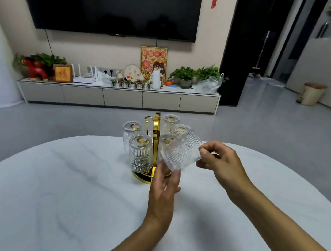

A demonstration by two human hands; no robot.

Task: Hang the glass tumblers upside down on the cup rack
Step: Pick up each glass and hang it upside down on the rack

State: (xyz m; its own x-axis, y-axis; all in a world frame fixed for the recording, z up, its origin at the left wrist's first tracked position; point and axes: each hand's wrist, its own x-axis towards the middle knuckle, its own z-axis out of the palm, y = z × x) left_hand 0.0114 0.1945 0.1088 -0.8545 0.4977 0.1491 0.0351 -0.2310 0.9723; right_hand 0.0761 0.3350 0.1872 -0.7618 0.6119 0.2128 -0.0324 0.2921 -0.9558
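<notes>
Glass in hand: one clear ribbed glass tumbler with a round flower medallion [181, 153] is held tilted in the air, just in front of the rack, its mouth turned down toward the person.
Right hand [220, 161]: its fingertips pinch the thick base end of this tumbler.
Left hand [164, 186]: fingers loosely spread, touching the lower rim from below; it supports more than it grips.
Rack: the shiny gold metal cup rack with a round base [153, 144] stands on the white marble-pattern oval worktop [57, 186].
Done: five similar tumblers [140, 156] already hang upside down on it.
Left: I judge this is the last one; no other loose tumbler shows.
In the way: the hanging glasses on the right side stand close together, so the free hook is hard to see.
</notes>
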